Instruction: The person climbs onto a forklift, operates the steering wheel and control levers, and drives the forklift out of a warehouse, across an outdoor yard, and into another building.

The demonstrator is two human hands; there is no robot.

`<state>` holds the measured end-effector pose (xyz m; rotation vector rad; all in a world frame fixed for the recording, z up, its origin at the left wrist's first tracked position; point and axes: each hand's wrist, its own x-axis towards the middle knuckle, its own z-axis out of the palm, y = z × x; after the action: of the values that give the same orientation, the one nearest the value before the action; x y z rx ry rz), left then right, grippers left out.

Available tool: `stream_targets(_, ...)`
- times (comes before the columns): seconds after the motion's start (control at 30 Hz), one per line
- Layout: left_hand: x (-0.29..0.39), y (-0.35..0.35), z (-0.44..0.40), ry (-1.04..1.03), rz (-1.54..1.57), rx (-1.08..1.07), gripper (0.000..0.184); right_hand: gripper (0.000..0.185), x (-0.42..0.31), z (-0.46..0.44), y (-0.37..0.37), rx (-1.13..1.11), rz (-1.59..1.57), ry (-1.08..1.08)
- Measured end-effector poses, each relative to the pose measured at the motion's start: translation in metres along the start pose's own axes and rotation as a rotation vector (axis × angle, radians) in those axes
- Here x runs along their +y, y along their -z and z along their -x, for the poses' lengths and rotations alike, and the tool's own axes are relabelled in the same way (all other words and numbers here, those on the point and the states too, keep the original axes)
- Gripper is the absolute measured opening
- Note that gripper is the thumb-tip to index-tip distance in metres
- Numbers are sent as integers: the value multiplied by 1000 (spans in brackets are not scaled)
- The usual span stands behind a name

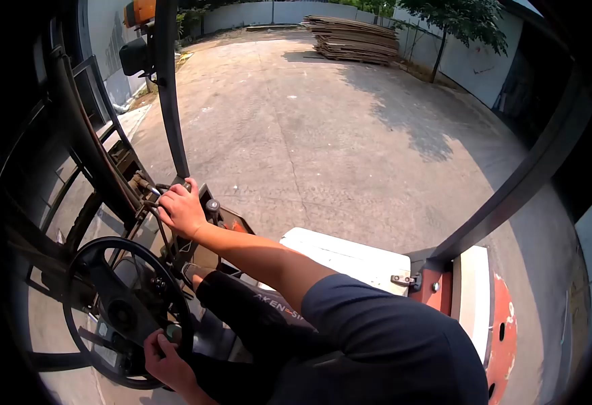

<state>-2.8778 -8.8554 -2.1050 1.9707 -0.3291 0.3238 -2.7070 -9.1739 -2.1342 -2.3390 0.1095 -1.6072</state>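
Note:
A black steering wheel [122, 312] stands at the lower left. My left hand [166, 359] is closed at the near side of its rim, with the fingers around a greenish steering knob [173, 332]. My right arm stretches forward across my body. Near the foot of the front post, my right hand [182, 210] is closed over something beside the dark control levers; what lies under the fingers is hidden. Just right of that hand is a lever with a round black knob [213, 204].
I sit in a forklift, with its mast [90, 128] at left. A front post [169, 101] and a rear post [512, 189] frame the side opening. Beyond the concrete yard [276, 121] are stacked boards [353, 39] and a tree [458, 23]. A white panel [350, 260] is beside me.

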Motion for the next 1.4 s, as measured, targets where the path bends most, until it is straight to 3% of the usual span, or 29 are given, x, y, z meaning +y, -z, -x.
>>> stream_targets(0.07,-4,42,17,6,3,-41,17,17,-32,10,21,5,5,-7)
stream_targets(0.23,-82,168,-26,-42,134,-128,15,16,-156,28,-33,24,84,-14)
stream_targets(0.4,-133,273,8,-51,259,-57,10,12,-272,78,-43,4,126,-29)
stream_targets(0.73,-150,324,4,-135,221,-67,9,14,-320,84,-40,-38,174,-77)
stream_targets(0.87,-174,354,5,-65,219,-71,9,15,-343,93,-50,-21,178,-45)
stream_targets(0.9,-176,377,13,7,195,-34,9,15,-380,102,-88,-85,117,26)
stream_targets(0.97,-181,375,16,-208,153,-39,10,18,-370,114,-50,-75,236,-3)
stream_targets(1.17,-204,493,86,-256,84,-148,13,28,-427,177,-9,-180,349,54)
stream_targets(1.33,-220,559,124,-275,65,17,12,37,-416,216,47,-280,583,12)
stream_targets(1.4,-236,567,127,-278,59,126,12,37,-422,225,38,-256,633,41)
